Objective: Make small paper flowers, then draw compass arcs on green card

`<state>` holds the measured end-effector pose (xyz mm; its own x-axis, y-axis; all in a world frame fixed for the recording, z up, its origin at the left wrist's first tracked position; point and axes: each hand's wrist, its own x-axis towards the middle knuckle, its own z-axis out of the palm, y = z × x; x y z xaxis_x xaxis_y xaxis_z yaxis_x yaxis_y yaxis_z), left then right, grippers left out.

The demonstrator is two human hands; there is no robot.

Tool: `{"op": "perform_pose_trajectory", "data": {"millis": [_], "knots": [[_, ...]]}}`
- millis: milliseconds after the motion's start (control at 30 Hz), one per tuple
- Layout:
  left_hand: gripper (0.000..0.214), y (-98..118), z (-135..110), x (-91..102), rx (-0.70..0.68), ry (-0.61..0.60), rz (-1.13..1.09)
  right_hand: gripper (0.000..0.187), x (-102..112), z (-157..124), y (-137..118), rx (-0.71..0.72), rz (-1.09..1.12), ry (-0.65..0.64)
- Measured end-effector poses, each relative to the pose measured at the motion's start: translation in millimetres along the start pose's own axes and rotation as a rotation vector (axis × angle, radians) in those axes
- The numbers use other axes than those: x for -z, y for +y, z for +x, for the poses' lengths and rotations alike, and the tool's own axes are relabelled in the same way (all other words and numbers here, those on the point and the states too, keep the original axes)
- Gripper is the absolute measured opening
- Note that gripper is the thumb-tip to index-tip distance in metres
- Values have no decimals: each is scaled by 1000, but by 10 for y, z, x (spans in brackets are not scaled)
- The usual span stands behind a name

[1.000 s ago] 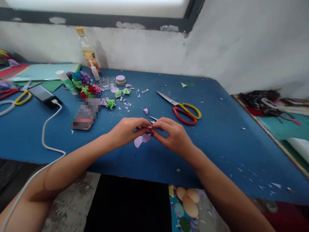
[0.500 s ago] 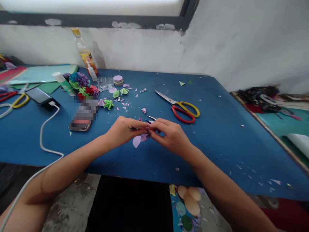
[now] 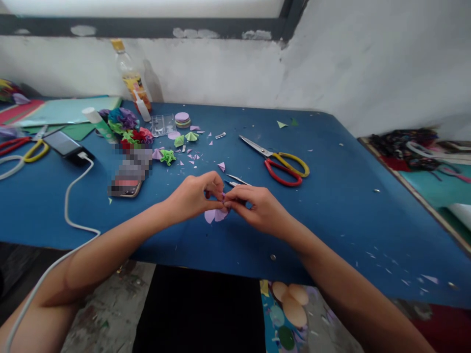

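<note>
We look down on our two bare hands meeting over a blue table (image 3: 221, 255). A small lilac paper (image 3: 210, 216) is between the fingertips. Both our left hand (image 3: 195, 197) and our right hand (image 3: 259, 207) pinch its gathered top, thumb to finger, so neither is nearer to that point. Its loose lobes fan out below the grip, toward us and slightly to the left, closer under the left fingertips. The fingers hide the rest, so we cannot tell its long axis. Just beyond the hands, a pointed metal tool (image 3: 238, 180) angles out past the right hand; we cannot tell whether it is held or lying. Scissors (image 3: 270, 154) lie farther off to the right, blades pointing away and left.
</note>
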<state>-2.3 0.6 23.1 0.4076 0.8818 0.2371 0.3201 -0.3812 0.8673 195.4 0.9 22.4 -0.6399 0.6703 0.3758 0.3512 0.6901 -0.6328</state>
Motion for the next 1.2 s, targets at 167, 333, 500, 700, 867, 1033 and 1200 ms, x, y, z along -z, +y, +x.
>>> {"op": "perform_pose_trajectory", "data": {"millis": [167,333,500,700,867,1033,1200], "knots": [[48,15,61,67,78,-46,-420,12,55,33,-91,-22,119,131],[56,24,95,84,125,-51,-632,19,92,3,-127,52,180,180],[56,15,107,55,183,-18,-699,28,43,-25,-126,-32,434,53],[44,-27,114,2,243,65,-706,30,-35,17,-84,-296,694,105],[39,-31,108,-48,353,117,-663,32,-98,43,-17,-431,833,155],[25,-20,108,-55,399,170,-625,30,-166,62,45,-499,908,214],[16,-25,111,-34,328,189,-507,31,-165,84,67,-562,907,254]]}}
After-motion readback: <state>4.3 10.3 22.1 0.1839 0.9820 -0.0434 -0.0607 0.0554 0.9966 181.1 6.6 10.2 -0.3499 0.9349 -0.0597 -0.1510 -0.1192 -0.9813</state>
